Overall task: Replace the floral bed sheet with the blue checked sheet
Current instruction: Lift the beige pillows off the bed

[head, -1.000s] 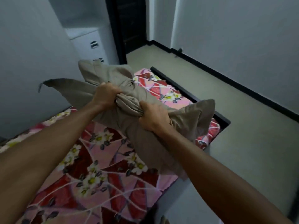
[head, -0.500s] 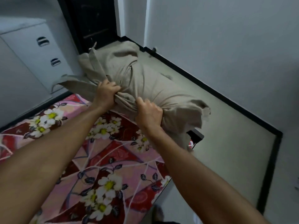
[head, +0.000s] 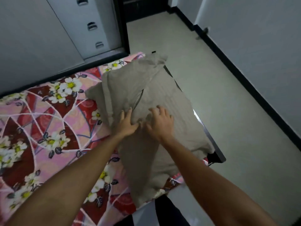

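Note:
The floral bed sheet, pink and red with white flowers, covers the bed. A grey-beige pillow lies on the bed's right end, partly over the edge. My left hand rests on the pillow with its fingers spread. Just right of it, my right hand hovers at the pillow, fingers loosely spread and holding nothing. No blue checked sheet is in view.
A dark bed frame runs along the bed's right side. A white drawer cabinet stands behind the bed by a dark doorway. Pale floor stretches to the right, bounded by a black skirting board.
Both hands gripped the bunched pillow in the air before. Now it lies flat on the bed's right end and both hands have let go and opened.

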{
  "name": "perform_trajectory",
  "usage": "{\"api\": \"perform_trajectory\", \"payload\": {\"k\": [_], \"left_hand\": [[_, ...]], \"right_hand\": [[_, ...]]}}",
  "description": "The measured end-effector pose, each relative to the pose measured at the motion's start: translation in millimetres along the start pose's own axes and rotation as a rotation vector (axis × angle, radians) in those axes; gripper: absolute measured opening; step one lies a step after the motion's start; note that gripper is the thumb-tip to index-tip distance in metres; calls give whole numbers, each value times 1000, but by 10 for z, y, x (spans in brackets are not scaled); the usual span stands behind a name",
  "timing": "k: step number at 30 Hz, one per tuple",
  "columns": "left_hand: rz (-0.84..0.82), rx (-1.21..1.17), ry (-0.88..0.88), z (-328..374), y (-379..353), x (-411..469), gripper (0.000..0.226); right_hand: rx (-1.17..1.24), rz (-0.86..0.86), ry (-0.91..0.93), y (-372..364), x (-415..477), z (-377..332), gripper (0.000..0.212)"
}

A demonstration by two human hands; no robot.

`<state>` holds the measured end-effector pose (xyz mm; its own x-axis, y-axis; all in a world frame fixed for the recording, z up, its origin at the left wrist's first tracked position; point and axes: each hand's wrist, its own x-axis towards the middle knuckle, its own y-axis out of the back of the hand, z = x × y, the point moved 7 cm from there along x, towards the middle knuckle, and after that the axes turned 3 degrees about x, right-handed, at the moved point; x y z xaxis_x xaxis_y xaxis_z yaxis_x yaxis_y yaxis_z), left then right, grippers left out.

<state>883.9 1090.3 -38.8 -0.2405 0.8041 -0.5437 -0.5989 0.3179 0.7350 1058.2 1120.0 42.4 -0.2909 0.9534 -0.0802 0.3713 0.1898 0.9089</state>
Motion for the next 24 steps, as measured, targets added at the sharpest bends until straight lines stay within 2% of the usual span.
{"api": "perform_trajectory", "payload": {"k": [2, 4, 5, 9, 13, 17, 20, 24], "left_hand": [[73, -23, 56, 27, -96, -54, 92], [154, -108, 102, 82, -138, -85, 90], [199, -141, 91, 111, -99, -118, 88], [268, -257, 89, 131, -218, -170, 80], [234, -402, 116, 12, -349, -253, 70], [165, -545, 101, -188, -513, -667, 38], [160, -523, 91, -547, -570, -1151, 25], [196, -499, 156, -1346, -577, -1902, 18]], "right_hand": [[-89, -108, 9, -20, 110, 382, 65], [-127, -299, 49, -185, 147, 671, 74], [-137, -338, 67, -253, 126, 724, 76], [-92, -294, 82, -420, 10, 817, 74], [17, -257, -12, -441, -24, 790, 70], [80, -278, -66, -385, -86, 715, 61], [120, -282, -16, -292, -216, 449, 42], [156, -399, 67, -501, -657, -125, 29]]}}
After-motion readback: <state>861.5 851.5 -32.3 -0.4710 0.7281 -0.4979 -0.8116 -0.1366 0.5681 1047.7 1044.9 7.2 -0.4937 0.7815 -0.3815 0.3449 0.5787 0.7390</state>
